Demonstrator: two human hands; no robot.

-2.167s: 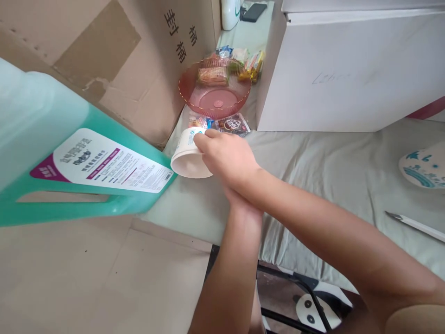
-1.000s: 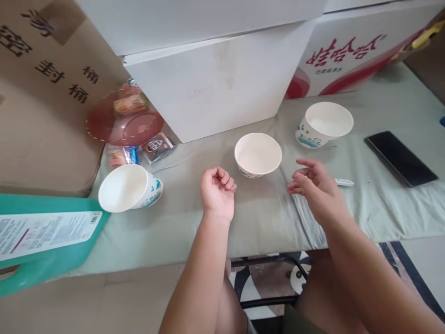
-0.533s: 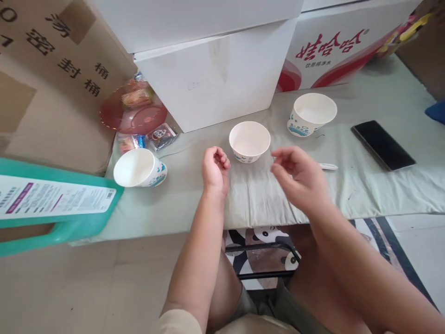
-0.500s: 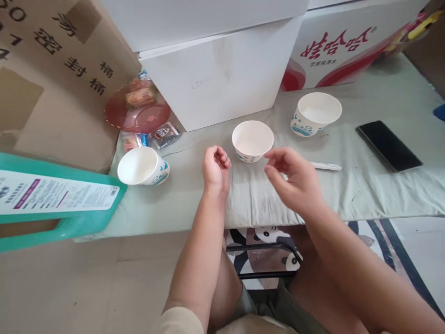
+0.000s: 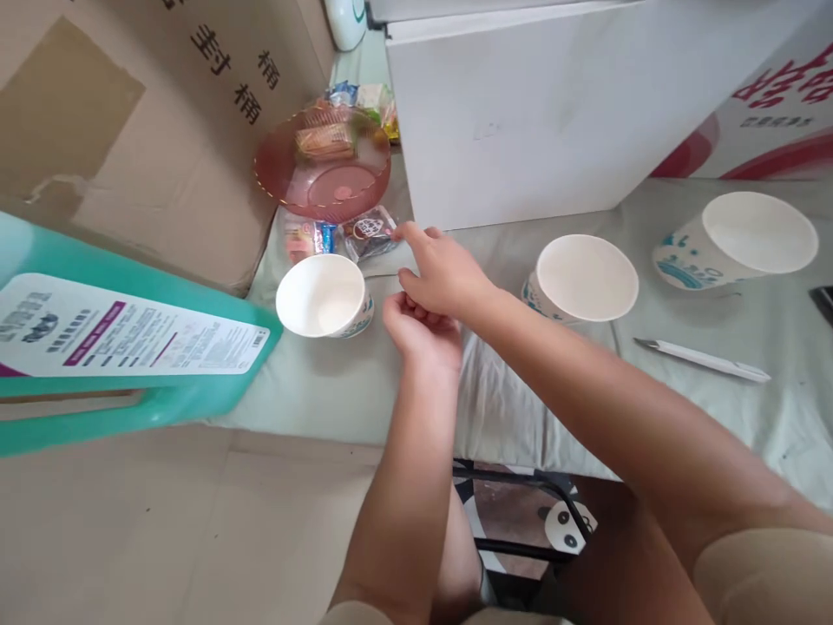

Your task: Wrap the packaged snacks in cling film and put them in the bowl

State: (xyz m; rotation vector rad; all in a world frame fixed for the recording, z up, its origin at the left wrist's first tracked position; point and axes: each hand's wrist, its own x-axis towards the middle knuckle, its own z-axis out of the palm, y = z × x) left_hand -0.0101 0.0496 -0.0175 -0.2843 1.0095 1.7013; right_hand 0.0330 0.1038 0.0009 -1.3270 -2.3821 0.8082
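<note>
Three smooth white paper bowls with blue print stand on the creased pale-green cloth point(image 5: 364, 391): the left bowl point(image 5: 324, 295) tipped toward the camera, the middle bowl point(image 5: 583, 278) and the right bowl point(image 5: 742, 240) upright. The right hand point(image 5: 439, 273) reaches across to the left with its fingers loosely spread and holding nothing, its fingertip at the crinkly snack packets point(image 5: 368, 233) below the ribbed pink dish point(image 5: 324, 163). Just under it the left hand point(image 5: 423, 334) rests curled in a loose empty fist near the left bowl, its fingers partly hidden by the right hand.
</note>
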